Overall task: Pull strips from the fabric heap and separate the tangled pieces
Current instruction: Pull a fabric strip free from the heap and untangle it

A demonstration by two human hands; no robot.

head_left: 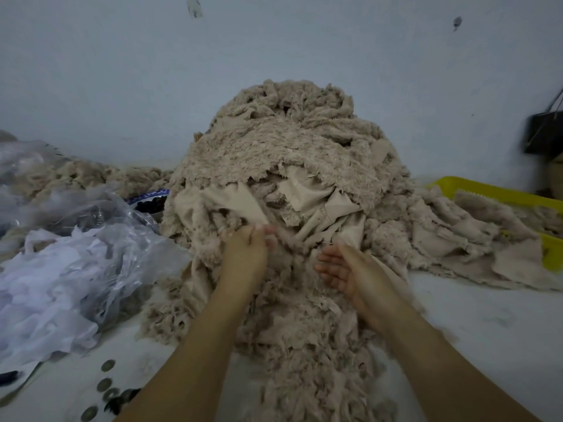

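While my left hand (245, 249) grips a strip (289, 240) low in the fabric heap (283, 147) and my right hand (338, 269) lies open alongside, extraction seems just starting; next, a steady pull, right bracing.

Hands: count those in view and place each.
2. The left hand grips the heap low at its front; the right hand is open just right of it. None looks hidden.

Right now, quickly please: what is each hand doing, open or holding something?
Left hand: closed, gripping a piece of the beige fleece heap.
Right hand: open, palm showing, holding nothing.
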